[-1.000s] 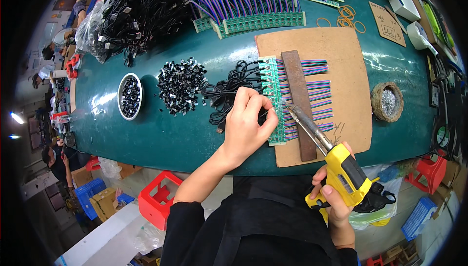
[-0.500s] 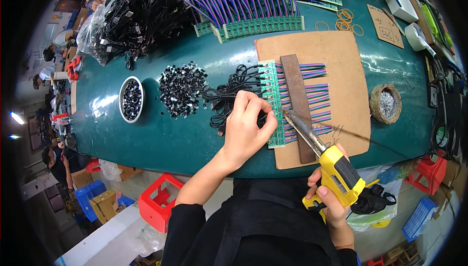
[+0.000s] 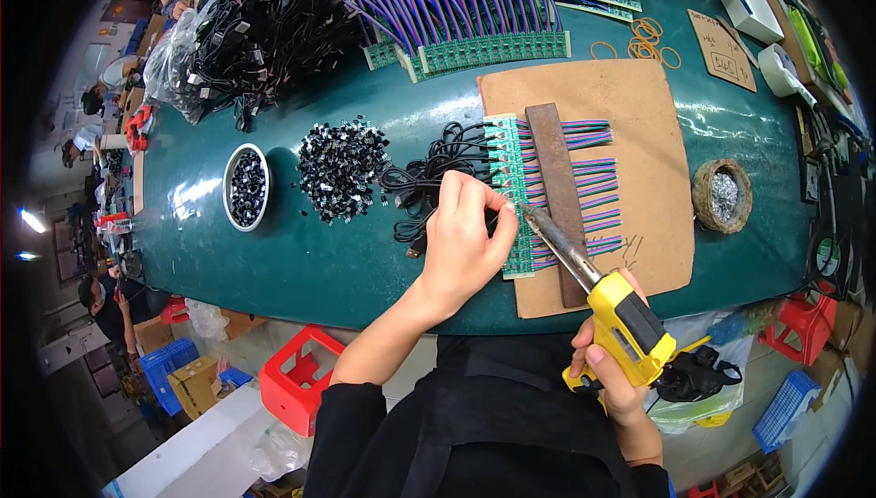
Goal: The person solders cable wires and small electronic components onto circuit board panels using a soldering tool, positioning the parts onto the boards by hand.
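A white bowl (image 3: 246,186) at nine o'clock holds small black parts. The left hand (image 3: 465,243) pinches a black cable (image 3: 429,179) against the green circuit strip (image 3: 511,192) at centre; the right hand (image 3: 613,379) grips a yellow soldering gun (image 3: 602,302), tip touching the strip.

bowl (image 3: 246,186) left of clip pile (image 3: 342,168), circuit strip (image 3: 513,197) on board (image 3: 630,133)

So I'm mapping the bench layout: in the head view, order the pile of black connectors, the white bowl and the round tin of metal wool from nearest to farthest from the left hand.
1. Pile of black connectors, just left of the left hand.
2. White bowl, farther left.
3. Round tin of metal wool, far right, past the brown board.
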A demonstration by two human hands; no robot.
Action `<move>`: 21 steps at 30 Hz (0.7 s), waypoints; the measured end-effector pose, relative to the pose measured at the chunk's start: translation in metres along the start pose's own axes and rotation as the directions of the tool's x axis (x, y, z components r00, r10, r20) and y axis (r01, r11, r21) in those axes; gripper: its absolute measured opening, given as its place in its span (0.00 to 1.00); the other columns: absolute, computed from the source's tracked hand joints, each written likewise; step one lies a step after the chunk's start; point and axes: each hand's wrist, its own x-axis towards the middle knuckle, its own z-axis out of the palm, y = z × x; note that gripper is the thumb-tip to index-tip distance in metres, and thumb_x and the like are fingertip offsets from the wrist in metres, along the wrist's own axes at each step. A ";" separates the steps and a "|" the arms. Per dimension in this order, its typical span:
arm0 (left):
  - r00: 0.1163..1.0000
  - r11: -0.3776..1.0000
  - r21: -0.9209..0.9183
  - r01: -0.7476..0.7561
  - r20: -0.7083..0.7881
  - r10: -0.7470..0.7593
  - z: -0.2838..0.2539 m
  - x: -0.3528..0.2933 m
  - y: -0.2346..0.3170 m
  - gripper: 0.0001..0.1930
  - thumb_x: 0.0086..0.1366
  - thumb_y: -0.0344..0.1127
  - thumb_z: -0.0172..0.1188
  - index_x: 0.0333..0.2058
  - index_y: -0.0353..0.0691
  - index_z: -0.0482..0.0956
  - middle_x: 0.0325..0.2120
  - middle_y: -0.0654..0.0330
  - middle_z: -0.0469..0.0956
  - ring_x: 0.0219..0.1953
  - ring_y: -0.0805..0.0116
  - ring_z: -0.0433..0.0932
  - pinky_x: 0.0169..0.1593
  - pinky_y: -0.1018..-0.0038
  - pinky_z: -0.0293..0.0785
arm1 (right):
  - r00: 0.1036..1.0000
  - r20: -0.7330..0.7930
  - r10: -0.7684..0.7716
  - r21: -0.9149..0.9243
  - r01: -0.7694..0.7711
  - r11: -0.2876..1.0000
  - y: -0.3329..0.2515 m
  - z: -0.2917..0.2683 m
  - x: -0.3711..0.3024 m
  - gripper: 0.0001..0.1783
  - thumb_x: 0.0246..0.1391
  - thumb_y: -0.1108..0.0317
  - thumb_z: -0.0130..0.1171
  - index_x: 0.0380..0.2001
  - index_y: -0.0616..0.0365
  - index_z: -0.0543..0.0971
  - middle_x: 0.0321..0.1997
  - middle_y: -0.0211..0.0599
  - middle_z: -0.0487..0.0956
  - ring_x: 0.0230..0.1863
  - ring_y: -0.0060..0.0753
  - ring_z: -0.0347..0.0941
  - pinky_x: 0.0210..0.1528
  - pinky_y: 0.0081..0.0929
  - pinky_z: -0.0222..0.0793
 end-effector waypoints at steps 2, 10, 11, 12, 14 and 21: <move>1.000 1.000 0.025 -0.010 0.008 0.009 0.000 -0.001 0.000 0.07 0.53 0.25 0.60 0.24 0.34 0.70 0.26 0.58 0.65 0.19 0.72 0.64 0.21 0.76 0.64 | 1.000 0.020 -0.010 0.003 0.010 1.000 0.000 0.000 0.001 0.41 0.49 0.78 0.54 0.64 0.61 0.48 0.30 0.42 0.73 0.25 0.24 0.71 0.26 0.20 0.72; 0.998 0.996 0.075 0.042 0.047 -0.045 0.000 -0.001 0.003 0.08 0.51 0.26 0.60 0.25 0.36 0.67 0.26 0.55 0.66 0.24 0.59 0.71 0.24 0.66 0.69 | 1.000 0.014 -0.012 -0.003 0.012 1.000 -0.001 0.000 0.002 0.41 0.49 0.78 0.55 0.65 0.61 0.48 0.30 0.41 0.73 0.26 0.25 0.71 0.26 0.20 0.73; 0.997 0.996 0.078 0.052 0.050 -0.056 0.000 -0.001 0.003 0.08 0.52 0.26 0.60 0.25 0.36 0.67 0.26 0.55 0.66 0.24 0.59 0.71 0.24 0.66 0.69 | 1.000 -0.002 -0.018 0.003 0.018 1.000 -0.001 0.001 0.002 0.42 0.49 0.77 0.55 0.65 0.60 0.48 0.31 0.41 0.73 0.27 0.25 0.71 0.27 0.21 0.73; 0.997 0.995 0.080 0.051 0.049 -0.055 0.000 -0.001 0.003 0.08 0.52 0.26 0.60 0.25 0.36 0.67 0.26 0.55 0.66 0.24 0.59 0.71 0.24 0.66 0.69 | 1.000 0.000 -0.019 0.003 0.019 1.000 -0.002 0.001 0.002 0.42 0.49 0.77 0.55 0.65 0.60 0.48 0.31 0.41 0.73 0.27 0.25 0.71 0.27 0.21 0.73; 0.998 0.997 0.068 0.045 0.042 -0.048 0.000 -0.001 0.002 0.08 0.52 0.26 0.60 0.25 0.36 0.67 0.26 0.55 0.66 0.24 0.59 0.71 0.23 0.65 0.69 | 0.998 -0.056 -0.007 0.063 0.011 0.998 -0.005 0.003 0.001 0.43 0.48 0.76 0.56 0.65 0.60 0.47 0.31 0.40 0.73 0.29 0.26 0.72 0.28 0.21 0.74; 1.000 0.998 0.052 0.029 -0.011 -0.029 0.002 -0.002 0.001 0.09 0.53 0.26 0.62 0.23 0.35 0.67 0.23 0.58 0.64 0.19 0.70 0.64 0.21 0.75 0.64 | 1.000 0.000 0.006 0.046 -0.006 0.999 -0.005 0.000 0.002 0.41 0.49 0.77 0.54 0.65 0.60 0.48 0.30 0.41 0.72 0.29 0.26 0.71 0.27 0.22 0.73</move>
